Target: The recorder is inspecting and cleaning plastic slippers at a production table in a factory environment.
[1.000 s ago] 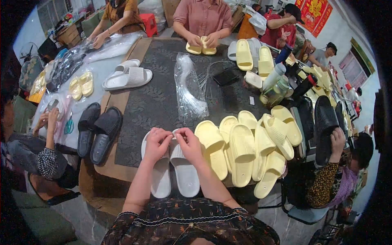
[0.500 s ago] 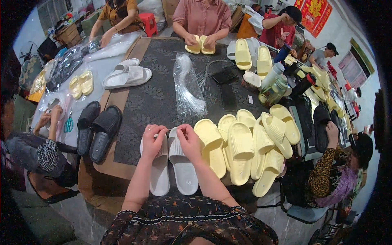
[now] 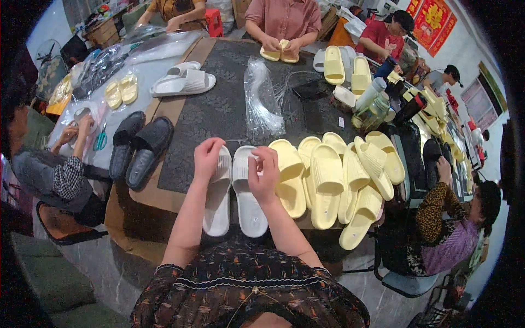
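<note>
Both hands [image 3: 208,157] [image 3: 264,172] on pair of white ridged-strap slides [image 3: 235,205], side by side

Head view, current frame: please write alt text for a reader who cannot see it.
A person's left hand and right hand rest on a pair of white slide sandals lying side by side at the near edge of a work table. A heap of pale yellow slides lies to the right, black slides to the left; other people sit around the table.

Both forearms reach forward, left hand [image 3: 208,158] and right hand [image 3: 264,174] curled
</note>
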`<state>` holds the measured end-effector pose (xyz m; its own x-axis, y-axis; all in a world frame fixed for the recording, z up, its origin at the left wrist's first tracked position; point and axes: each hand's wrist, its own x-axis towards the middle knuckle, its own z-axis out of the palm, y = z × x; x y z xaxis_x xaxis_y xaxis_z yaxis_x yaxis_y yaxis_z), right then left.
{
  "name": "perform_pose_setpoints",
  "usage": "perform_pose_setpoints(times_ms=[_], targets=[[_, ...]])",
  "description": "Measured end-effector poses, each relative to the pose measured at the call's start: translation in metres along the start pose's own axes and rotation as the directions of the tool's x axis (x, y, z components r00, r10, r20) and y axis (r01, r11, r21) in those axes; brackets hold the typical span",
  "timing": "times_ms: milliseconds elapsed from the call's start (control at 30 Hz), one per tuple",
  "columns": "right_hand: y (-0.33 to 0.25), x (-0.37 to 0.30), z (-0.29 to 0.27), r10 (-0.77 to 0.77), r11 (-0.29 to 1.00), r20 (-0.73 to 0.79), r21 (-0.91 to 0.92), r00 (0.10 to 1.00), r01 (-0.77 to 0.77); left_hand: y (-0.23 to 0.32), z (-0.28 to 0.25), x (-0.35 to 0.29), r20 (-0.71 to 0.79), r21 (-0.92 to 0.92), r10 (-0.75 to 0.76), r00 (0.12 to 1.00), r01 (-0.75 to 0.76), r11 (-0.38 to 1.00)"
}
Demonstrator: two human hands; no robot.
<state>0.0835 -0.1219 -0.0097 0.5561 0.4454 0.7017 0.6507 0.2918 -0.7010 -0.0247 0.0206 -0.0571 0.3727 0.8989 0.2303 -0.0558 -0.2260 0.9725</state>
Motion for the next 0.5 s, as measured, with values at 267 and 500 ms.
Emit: perform_pose_setpoints(times_ms=[267,500], targets=[[-0.026,-0.052,-0.043,0.475,0.834,0.581,-0.536,0.66,-0.129,0.028,-0.008,-0.027,-0.074,-0.188,-0.204,0.976,0.187,0.964],[-0.018,-0.066,-0.022,0.393,0.838,0.657,-0.543,0.643,0.043,0.023,-0.02,-0.071,0.089,-0.344,-0.231,0.969,0.247,0.906]])
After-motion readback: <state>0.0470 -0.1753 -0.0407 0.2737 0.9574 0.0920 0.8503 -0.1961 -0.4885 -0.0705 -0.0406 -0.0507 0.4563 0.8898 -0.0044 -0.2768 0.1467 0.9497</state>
